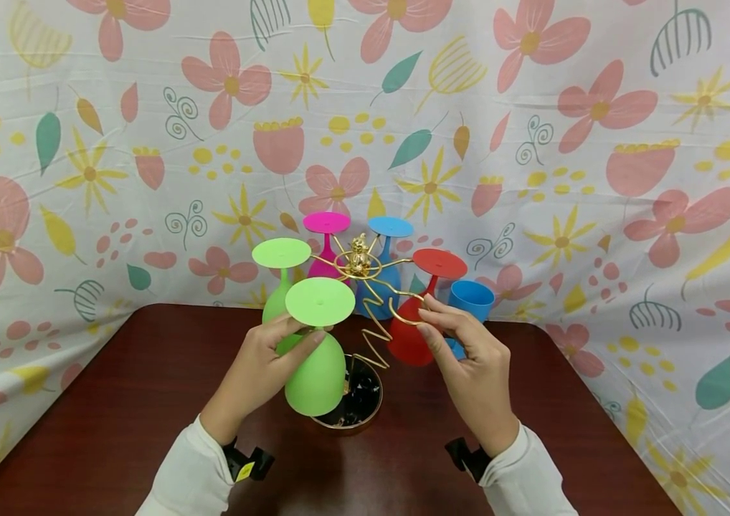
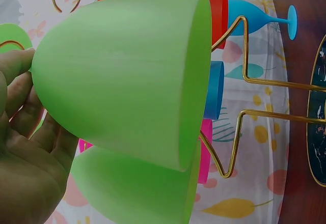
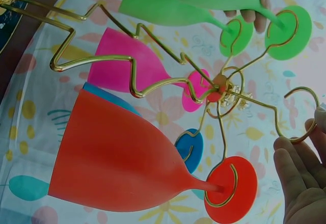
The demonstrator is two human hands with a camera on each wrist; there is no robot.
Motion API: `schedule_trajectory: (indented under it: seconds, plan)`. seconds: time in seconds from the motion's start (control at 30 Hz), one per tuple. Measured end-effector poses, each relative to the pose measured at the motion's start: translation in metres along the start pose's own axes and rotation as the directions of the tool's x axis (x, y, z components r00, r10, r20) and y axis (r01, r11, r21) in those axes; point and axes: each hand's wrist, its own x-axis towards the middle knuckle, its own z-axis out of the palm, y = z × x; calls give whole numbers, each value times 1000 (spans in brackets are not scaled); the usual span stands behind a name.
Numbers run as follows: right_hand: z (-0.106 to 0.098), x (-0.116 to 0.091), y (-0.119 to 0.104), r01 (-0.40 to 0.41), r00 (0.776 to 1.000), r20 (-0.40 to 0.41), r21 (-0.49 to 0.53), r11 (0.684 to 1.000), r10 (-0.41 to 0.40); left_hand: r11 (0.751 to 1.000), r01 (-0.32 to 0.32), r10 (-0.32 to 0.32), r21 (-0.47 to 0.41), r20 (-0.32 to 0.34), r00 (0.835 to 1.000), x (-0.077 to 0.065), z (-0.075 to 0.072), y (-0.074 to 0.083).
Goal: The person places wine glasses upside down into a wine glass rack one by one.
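A gold wire rack (image 1: 360, 256) holds colored plastic goblets upside down by their feet: magenta (image 1: 326, 223), blue (image 1: 391, 227), red (image 1: 439, 264) and a rear green one (image 1: 281, 252). My left hand (image 1: 262, 365) pinches the front green goblet (image 1: 316, 380) at its stem, bowl downward. In the right wrist view, a rack hook (image 3: 295, 26) curls round that goblet's stem beneath its foot. With thumb and fingertips, my right hand (image 1: 475, 358) grips a bare curved hook (image 3: 305, 89) at the rack's front right.
Below the goblets, the rack's round black base (image 1: 365, 394) with a gold rim rests on the dark red-brown table (image 1: 165, 401). Another blue goblet (image 1: 471, 299) stands upright behind the red one. A floral cloth (image 1: 365, 107) hangs behind the table.
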Motion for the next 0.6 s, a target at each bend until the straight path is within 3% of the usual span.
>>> schedule_trajectory:
  seconds: [0.43,0.6]
  plan:
    - [-1,2,-2,6,1000,0,-7,1000,-6,994,91,-85,-61,92,992,-20,-4,-12]
    - [-2,0,-1,2,1000,9,-12,1000,-2,986,160,-154,-53,107,982,-31,-6,-23]
